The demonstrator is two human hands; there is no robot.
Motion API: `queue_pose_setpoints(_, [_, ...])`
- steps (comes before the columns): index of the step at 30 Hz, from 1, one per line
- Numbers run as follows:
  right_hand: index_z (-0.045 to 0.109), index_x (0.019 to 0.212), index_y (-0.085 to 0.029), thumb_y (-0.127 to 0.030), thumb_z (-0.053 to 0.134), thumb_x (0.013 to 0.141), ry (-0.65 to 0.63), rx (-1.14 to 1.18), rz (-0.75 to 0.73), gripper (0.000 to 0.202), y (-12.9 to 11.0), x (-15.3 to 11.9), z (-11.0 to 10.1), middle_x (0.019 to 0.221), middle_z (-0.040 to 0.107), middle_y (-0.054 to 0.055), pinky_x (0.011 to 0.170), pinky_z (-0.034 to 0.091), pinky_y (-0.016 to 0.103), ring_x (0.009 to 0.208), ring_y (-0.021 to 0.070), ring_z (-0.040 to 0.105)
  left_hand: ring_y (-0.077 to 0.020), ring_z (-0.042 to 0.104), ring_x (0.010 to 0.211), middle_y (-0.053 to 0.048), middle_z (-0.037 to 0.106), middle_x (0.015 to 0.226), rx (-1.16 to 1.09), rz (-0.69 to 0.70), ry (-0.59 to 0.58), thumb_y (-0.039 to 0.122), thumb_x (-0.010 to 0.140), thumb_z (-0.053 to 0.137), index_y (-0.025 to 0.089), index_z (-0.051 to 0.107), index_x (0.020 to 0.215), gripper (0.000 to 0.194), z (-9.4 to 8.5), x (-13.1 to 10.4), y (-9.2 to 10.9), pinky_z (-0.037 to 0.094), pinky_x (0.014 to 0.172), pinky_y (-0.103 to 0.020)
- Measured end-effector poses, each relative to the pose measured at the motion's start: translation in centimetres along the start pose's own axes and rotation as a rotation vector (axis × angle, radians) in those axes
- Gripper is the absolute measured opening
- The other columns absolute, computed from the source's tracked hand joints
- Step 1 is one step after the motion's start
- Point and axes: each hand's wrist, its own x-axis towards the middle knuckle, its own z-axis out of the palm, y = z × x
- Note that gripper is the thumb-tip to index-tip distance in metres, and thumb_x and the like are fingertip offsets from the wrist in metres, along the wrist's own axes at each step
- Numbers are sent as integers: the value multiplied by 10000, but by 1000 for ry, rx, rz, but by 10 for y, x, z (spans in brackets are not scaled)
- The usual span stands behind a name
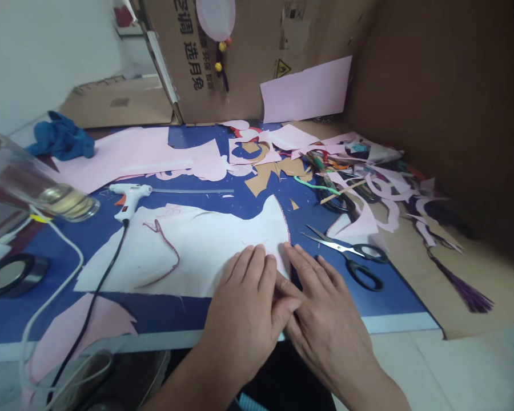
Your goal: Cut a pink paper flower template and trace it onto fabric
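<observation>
A white cloth (pixel 197 240) lies spread on the blue table, with dark red trim along its curved right edge. Flat on its right part rests my left hand (pixel 251 297), fingers stretched out and close together. My right hand (pixel 321 302) lies beside it, fingers extended over the cloth's trimmed edge, and the two thumbs meet or overlap. What is under the palms is hidden. A loose strip of dark red trim (pixel 169 248) curls on the cloth's left half. Just right of my right hand are black-handled scissors (pixel 346 251) with blades apart.
A white glue gun (pixel 131 200) sits behind the cloth, its black cord crossing the cloth's left side. Black tape (pixel 15 274) and a clear glass (pixel 66 200) stand left. Pink paper scraps (pixel 385 200) pile up at right, near a purple tassel (pixel 466 285). Cardboard (pixel 257 63) walls the back.
</observation>
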Motion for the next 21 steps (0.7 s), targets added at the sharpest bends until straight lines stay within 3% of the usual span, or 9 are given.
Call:
queue_pose_setpoints(6, [619, 1596, -271, -260, 503, 1077, 5, 11, 17, 533, -1, 0, -1, 1720, 536, 169, 1203, 478, 641, 1564, 374, 538, -412, 609, 1482, -254, 633, 1591, -16, -1, 22, 536, 1146, 462, 56, 617, 1510, 623, 5, -3, -2, 531, 1217, -610])
queue_pose_setpoints(15, [658, 1559, -256, -221, 502, 1090, -15, 61, 17, 495, -1, -1, -9, 1714, 532, 194, 1182, 511, 679, 1563, 393, 544, -399, 627, 1473, -277, 648, 1565, -6, 46, 86, 485, 1170, 395, 12, 638, 1458, 605, 7, -4, -5, 546, 1213, -590])
queue_pose_setpoints(21, [691, 1493, -227, -165, 557, 1104, 114, 99, 7, 416, 13, -12, -33, 1678, 574, 185, 1150, 569, 599, 1527, 352, 587, -417, 660, 1429, -289, 669, 1532, 22, 44, 101, 511, 1176, 350, 6, 659, 1434, 646, 7, -2, -4, 588, 1153, -624])
